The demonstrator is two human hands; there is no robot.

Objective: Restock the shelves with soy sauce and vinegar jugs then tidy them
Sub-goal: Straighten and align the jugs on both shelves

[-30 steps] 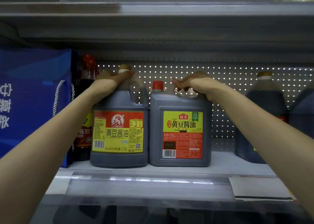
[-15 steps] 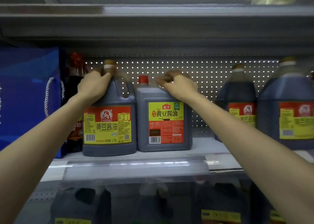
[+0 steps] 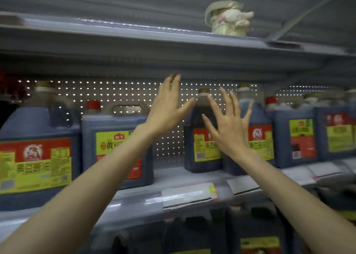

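left hand [image 3: 165, 109] and right hand [image 3: 229, 128] hover spread and empty by a set-back soy sauce jug [image 3: 200, 149]; the red-capped jug [image 3: 115, 138] already fronts the shelf [image 3: 192, 194], so tidying looks partway done.

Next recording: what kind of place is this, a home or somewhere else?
Most likely a grocery shop aisle: many identical labelled soy sauce jugs stand in a row, the shelf has a perforated back panel, and a price-label strip runs along its front edge.

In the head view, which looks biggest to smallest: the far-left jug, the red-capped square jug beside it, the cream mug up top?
far-left jug (nearest the camera, so true size unsure)
red-capped square jug
cream mug
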